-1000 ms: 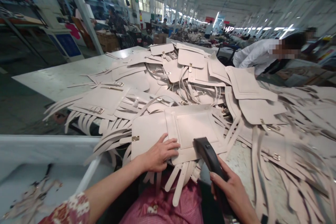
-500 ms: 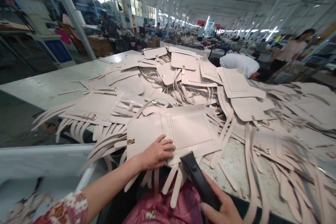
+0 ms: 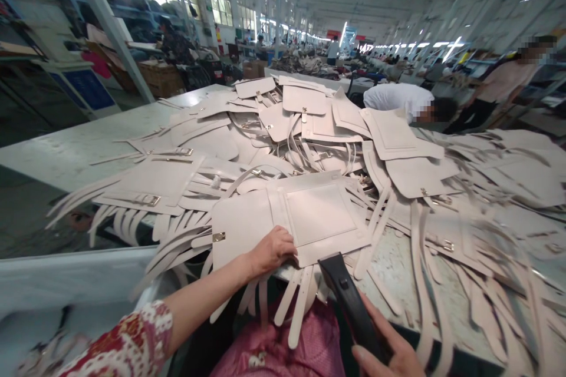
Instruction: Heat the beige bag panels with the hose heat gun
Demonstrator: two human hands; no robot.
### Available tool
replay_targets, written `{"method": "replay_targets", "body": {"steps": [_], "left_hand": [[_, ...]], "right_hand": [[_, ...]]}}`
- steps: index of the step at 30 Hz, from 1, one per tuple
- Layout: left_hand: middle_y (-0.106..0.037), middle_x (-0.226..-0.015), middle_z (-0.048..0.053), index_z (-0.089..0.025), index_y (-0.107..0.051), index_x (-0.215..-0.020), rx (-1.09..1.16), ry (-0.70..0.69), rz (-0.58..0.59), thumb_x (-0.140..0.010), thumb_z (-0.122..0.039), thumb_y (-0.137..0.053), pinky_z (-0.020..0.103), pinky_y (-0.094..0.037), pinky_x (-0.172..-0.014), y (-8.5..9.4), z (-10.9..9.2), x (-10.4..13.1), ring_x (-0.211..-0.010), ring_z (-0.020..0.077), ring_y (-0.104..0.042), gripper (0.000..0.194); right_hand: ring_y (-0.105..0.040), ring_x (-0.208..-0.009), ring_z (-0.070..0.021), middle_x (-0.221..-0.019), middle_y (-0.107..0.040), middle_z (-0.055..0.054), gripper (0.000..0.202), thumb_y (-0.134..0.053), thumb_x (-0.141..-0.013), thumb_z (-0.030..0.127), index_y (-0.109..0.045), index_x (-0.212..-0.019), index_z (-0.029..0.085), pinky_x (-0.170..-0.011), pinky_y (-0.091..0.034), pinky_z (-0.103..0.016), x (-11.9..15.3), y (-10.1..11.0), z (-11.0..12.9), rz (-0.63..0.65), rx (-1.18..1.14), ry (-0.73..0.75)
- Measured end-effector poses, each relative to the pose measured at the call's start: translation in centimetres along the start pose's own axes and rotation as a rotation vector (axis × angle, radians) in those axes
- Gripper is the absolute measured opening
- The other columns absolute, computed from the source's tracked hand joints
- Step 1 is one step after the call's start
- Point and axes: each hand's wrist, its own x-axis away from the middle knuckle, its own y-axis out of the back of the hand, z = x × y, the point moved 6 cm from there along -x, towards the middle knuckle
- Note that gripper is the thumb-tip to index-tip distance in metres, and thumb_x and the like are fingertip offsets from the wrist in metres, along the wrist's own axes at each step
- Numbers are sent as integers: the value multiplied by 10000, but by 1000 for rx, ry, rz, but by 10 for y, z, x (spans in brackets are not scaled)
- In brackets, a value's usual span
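Where the left hand (image 3: pixel 273 250) lies palm down, its fingers curled over the near edge, a pale pink bag panel (image 3: pixel 289 219) spreads out just beyond and to both sides of it, flat on top of the heap; the hand presses on the panel's near edge rather than closing round it, and a small brass clasp (image 3: pixel 218 237) sits on the same panel just left of the wrist. The right hand (image 3: pixel 389 353), low and to the right of the left one, is wrapped around a black handheld tool (image 3: pixel 349 300), whose blunt end points up toward the panel's near right corner and stops just short of it. Loose strap ends (image 3: pixel 292 300) hang off the table edge (image 3: pixel 398 265) between the two hands, above a pink cloth (image 3: pixel 283 347) on the lap. Beyond the panel, a big pile of like panels and straps (image 3: pixel 327 129) covers the table and crowds close on every far side, so the held piece overlaps its neighbours. To the left of the left forearm stands a white bin (image 3: pixel 66 277), its contents blurred. Far past the pile, on the right, a person in a white top (image 3: pixel 398 97) bends over the table, and another person (image 3: pixel 508 79) stands further right
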Motion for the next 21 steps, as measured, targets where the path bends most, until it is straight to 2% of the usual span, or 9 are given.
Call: {"method": "replay_targets", "body": {"steps": [3, 6, 9, 11, 14, 16, 18, 21], "left_hand": [[-606, -638, 15, -190, -680, -677, 204, 166, 50, -750, -208, -550, 267, -372, -737, -6, 17, -15, -687, 144, -540, 150], [-592, -573, -11, -177, -700, -663, 278, 205, 119, -683, -161, -589, 214, -380, -621, -7, 21, -24, -589, 114, -527, 114], [-586, -559, -25, -170, -709, -675, 343, 237, 173, -639, -104, -580, 191, -381, -581, -6, 23, -24, -580, 107, -531, 150], [-585, -566, -27, -166, -710, -685, 383, 259, 195, -629, -73, -546, 186, -386, -573, -5, 23, -23, -592, 108, -536, 196], [-596, -588, -22, -154, -703, -688, 437, 289, 211, -630, -54, -489, 189, -401, -576, -4, 23, -23, -603, 114, -542, 243], [-597, -591, -16, -139, -694, -664, 468, 302, 225, -621, -55, -477, 194, -409, -571, -4, 24, -25, -601, 119, -546, 236], [-601, -598, -8, -124, -686, -651, 493, 315, 244, -610, -61, -476, 198, -416, -559, -5, 26, -26, -598, 126, -552, 223], [-631, -650, 3, -114, -686, -705, 530, 350, 271, -614, -86, -477, 212, -441, -566, -11, 28, -25, -617, 143, -575, 229]], "right_hand": [[-627, -902, -306, -1115, -635, -98, 811, -632, -665, 374, -299, -1361, 123, -789, -516, -376, -3, -9, 6, 86, -34, 73], [-468, -1155, -305, -1215, -571, -88, 724, -630, -657, 264, -385, -1319, 104, -946, -412, -353, -10, -21, 24, 156, 44, 164], [-383, -1226, -287, -1255, -539, -64, 679, -610, -658, 197, -413, -1305, 135, -1006, -336, -363, -20, -34, 40, 168, 157, 197], [-476, -1147, -268, -1244, -549, -62, 644, -571, -683, 172, -411, -1305, 146, -982, -361, -355, -26, -39, 49, 141, 181, 226], [-611, -905, -241, -1135, -618, -71, 659, -538, -669, 134, -397, -1313, 140, -821, -475, -316, -31, -45, 52, 111, 229, 268], [-631, -793, -233, -1062, -650, -72, 712, -545, -626, 114, -386, -1320, 135, -730, -501, -297, -32, -48, 47, 107, 288, 282], [-631, -788, -239, -1023, -664, -66, 735, -557, -600, 115, -395, -1317, 146, -714, -500, -289, -35, -49, 42, 75, 322, 294], [-635, -727, -226, -920, -686, -51, 698, -557, -629, 160, -404, -1310, 148, -657, -505, -271, -41, -50, 42, 27, 299, 310]]}}
